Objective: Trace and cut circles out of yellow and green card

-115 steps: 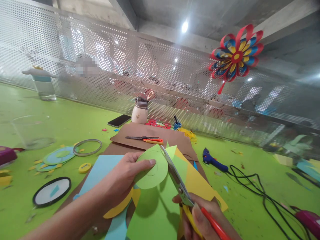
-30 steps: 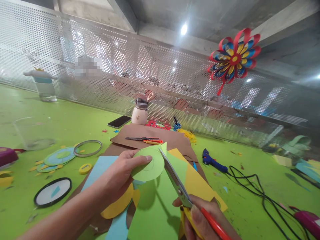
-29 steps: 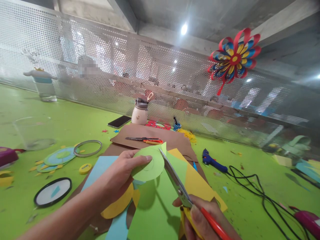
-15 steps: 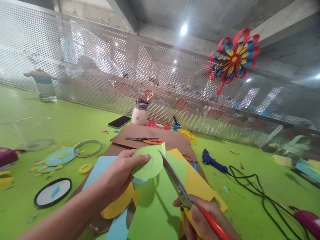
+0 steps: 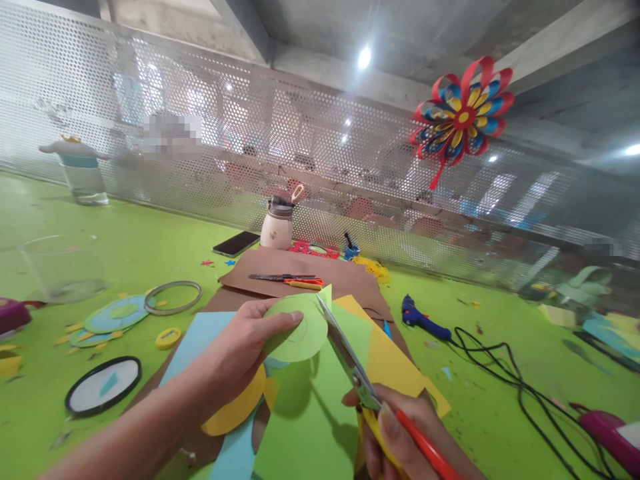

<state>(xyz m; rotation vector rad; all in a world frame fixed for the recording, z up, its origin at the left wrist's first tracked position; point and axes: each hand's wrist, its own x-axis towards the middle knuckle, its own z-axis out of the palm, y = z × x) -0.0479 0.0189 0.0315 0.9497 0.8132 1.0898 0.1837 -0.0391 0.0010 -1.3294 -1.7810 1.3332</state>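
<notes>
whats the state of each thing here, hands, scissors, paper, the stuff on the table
left hand: pinching the green paper disc
right hand: gripping the scissors' handles
green paper disc: held up, partly cut out
scissors: blades at the disc's edge
second scissors: lying shut on brown paper
phone: flat, screen dark
glue gun: lying on its side
bottle: upright, lid on
paper flower: hanging on the mesh

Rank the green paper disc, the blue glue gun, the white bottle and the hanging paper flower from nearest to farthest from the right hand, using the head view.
From the right hand:
1. Green paper disc, just up-left, at the scissor tips.
2. Blue glue gun, on the table beyond the hand.
3. White bottle, far back by the mesh.
4. Paper flower, hanging high above.
</notes>
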